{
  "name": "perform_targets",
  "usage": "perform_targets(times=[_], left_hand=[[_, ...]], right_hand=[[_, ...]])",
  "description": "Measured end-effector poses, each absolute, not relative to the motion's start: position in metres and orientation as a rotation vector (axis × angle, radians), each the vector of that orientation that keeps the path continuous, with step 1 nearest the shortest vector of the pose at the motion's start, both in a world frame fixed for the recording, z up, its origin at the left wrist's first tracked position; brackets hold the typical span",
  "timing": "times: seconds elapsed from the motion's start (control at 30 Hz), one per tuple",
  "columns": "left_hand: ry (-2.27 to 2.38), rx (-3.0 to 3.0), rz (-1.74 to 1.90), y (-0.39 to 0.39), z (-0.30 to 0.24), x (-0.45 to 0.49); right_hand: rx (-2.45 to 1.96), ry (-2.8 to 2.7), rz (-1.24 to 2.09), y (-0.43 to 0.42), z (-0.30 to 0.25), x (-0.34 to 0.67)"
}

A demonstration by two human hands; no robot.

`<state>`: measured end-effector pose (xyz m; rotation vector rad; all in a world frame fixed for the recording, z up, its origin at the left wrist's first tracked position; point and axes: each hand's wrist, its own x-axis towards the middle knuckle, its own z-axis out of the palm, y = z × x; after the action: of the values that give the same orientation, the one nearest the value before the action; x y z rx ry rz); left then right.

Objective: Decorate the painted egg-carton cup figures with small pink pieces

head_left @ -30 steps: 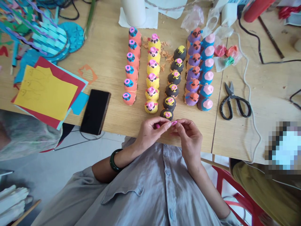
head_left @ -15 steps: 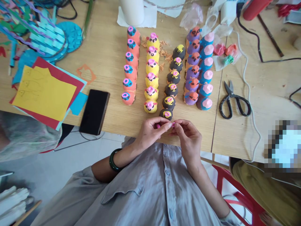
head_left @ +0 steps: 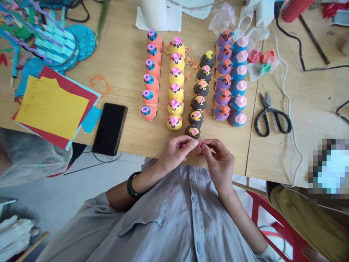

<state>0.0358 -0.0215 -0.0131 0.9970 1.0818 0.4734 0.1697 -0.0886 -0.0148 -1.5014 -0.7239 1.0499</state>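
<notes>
My left hand [head_left: 176, 153] and my right hand [head_left: 219, 160] meet at the near edge of the wooden table [head_left: 128, 72], fingertips pinched together on a small bit of pink clay [head_left: 200, 145]. More pink clay [head_left: 183, 145] shows inside my left fingers. Just beyond my hands sits the nearest black clay figure [head_left: 193, 131], the end of a black row. Rows of orange [head_left: 150, 78], yellow [head_left: 176, 85], purple [head_left: 224, 78] and blue [head_left: 238, 83] clay figures run away from me.
Black scissors [head_left: 269, 116] lie to the right beside a white cord [head_left: 286, 83]. A black phone [head_left: 109, 129] overhangs the table edge on the left, next to yellow and red paper sheets [head_left: 53, 105]. Bagged clay lumps [head_left: 261, 60] sit far right. Another person sits at lower right.
My hands have stayed together at the table edge; the fingers shifted slightly while working the pink clay bit. Everything on the table is as before.
</notes>
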Motion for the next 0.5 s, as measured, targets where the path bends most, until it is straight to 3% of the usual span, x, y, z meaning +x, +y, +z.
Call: perform_targets(times=[0.5], left_hand=[[1.095,1.007,0.521,-0.0213,-0.0148,0.0357]], right_hand=[[-1.514,-0.586,1.145,-0.0865,-0.0131,0.1725]])
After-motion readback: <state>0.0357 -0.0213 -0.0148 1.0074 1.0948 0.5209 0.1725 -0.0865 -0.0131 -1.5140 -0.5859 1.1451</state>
